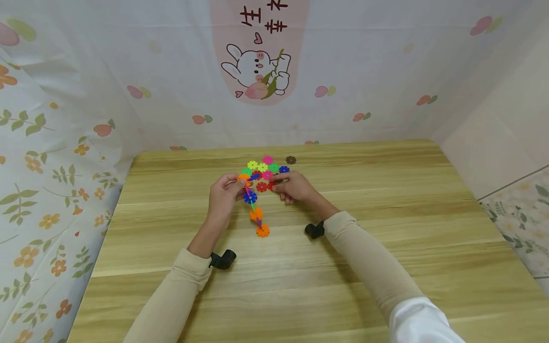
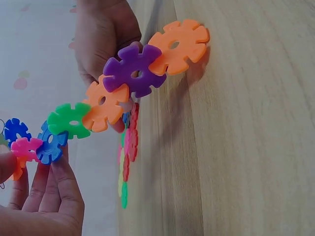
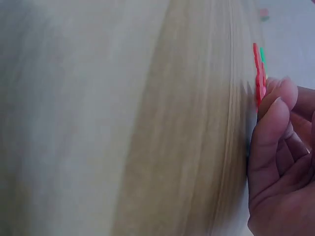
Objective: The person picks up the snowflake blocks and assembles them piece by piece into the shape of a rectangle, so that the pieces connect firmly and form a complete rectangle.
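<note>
A chain of notched, flower-shaped plastic discs in orange, purple, green, blue and pink hangs from my left hand, which pinches its upper part between thumb and fingers. In the left wrist view the chain slants up from the left hand, past a purple disc, to an orange end disc. My right hand is low at the right side of the loose discs, fingertips right by a red disc. Its thumb and forefinger come close together; I cannot tell whether a disc is between them.
Loose discs in yellow, pink, green and blue lie clustered beyond the hands on the wooden table. A brown disc sits apart, near the back edge. Behind stands a printed cloth.
</note>
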Motion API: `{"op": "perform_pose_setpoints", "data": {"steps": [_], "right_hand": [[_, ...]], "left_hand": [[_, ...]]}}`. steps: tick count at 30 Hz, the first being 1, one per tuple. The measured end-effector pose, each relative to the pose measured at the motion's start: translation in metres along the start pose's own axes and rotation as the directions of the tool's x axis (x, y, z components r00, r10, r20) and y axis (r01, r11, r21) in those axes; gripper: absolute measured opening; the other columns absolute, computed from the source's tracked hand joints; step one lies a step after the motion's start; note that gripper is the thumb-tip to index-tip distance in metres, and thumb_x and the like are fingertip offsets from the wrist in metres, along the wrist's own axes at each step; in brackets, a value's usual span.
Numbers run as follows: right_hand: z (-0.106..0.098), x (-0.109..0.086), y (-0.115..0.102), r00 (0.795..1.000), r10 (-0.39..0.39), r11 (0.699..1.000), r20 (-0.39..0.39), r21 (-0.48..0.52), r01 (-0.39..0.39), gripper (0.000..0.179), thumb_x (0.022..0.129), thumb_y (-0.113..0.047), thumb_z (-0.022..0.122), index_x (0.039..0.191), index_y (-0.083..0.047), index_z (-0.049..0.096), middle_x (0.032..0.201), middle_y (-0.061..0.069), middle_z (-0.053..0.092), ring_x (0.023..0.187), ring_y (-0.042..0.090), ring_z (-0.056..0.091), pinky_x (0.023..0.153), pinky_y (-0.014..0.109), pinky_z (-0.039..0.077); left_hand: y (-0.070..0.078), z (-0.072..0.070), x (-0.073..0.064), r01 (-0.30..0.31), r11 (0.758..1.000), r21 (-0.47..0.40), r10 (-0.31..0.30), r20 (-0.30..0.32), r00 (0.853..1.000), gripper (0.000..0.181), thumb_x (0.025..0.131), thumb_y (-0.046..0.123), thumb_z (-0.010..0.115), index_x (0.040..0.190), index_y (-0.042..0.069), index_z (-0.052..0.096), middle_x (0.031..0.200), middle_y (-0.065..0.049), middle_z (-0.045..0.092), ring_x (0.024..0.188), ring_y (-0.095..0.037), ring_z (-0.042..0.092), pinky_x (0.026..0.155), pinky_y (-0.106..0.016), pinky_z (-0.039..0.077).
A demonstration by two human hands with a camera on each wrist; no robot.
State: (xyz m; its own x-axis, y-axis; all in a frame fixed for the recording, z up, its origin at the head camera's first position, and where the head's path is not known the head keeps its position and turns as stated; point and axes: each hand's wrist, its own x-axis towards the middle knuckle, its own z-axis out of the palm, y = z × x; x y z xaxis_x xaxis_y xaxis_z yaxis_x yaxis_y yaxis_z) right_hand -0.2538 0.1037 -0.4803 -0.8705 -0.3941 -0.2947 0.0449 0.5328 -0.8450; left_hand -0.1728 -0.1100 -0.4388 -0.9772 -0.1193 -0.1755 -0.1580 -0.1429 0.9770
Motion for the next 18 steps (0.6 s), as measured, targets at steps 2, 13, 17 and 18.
{"op": "perform_pose_setpoints", "data": {"steps": [2,13,17,18], "right_hand": [[0.0021,-0.0002,-0.0004,1.000,-0.017,0.999,-0.012,-0.043,0.016,0.032,0.094,-0.021,0.066,0.126,-0.017,0.066,0.059,0.007,0.061,0.041,0.015,0.052,0.042,0.028,0.049],[0.0065,-0.0018,-0.0046,0.999,-0.031,0.991,-0.029,-0.132,0.027,0.027,0.095,-0.018,0.063,0.120,-0.007,0.061,0.060,0.007,0.061,0.042,0.017,0.055,0.044,0.029,0.050],[0.0063,0.0004,-0.0051,1.000,0.004,0.993,-0.023,-0.120,-0.007,0.024,0.093,-0.018,0.067,0.111,-0.004,0.058,0.062,0.008,0.061,0.043,0.016,0.055,0.043,0.028,0.050],[0.0061,0.0009,-0.0051,1.000,0.012,0.994,-0.018,-0.113,-0.014,0.025,0.092,-0.018,0.068,0.109,-0.004,0.058,0.062,0.008,0.061,0.043,0.016,0.055,0.043,0.028,0.050]], "left_hand": [[-0.0005,-0.0003,-0.0002,-0.007,1.000,0.010,0.007,0.004,1.000,0.022,0.094,0.012,0.064,0.113,0.001,0.060,0.089,-0.005,0.071,0.077,-0.012,0.069,0.079,-0.029,0.058],[-0.0006,0.0002,-0.0017,-0.036,0.997,0.067,0.035,0.017,0.999,0.026,0.096,0.011,0.061,0.121,0.004,0.064,0.084,0.001,0.064,0.074,-0.011,0.065,0.074,-0.028,0.058],[-0.0009,0.0004,-0.0019,-0.012,0.996,0.088,0.011,0.016,1.000,0.025,0.097,0.013,0.060,0.119,0.002,0.064,0.089,-0.001,0.065,0.076,-0.012,0.065,0.077,-0.030,0.057],[-0.0011,0.0004,-0.0018,-0.010,0.996,0.091,0.009,0.016,1.000,0.025,0.097,0.013,0.060,0.119,0.002,0.064,0.089,-0.002,0.065,0.076,-0.012,0.065,0.078,-0.030,0.057]]}}
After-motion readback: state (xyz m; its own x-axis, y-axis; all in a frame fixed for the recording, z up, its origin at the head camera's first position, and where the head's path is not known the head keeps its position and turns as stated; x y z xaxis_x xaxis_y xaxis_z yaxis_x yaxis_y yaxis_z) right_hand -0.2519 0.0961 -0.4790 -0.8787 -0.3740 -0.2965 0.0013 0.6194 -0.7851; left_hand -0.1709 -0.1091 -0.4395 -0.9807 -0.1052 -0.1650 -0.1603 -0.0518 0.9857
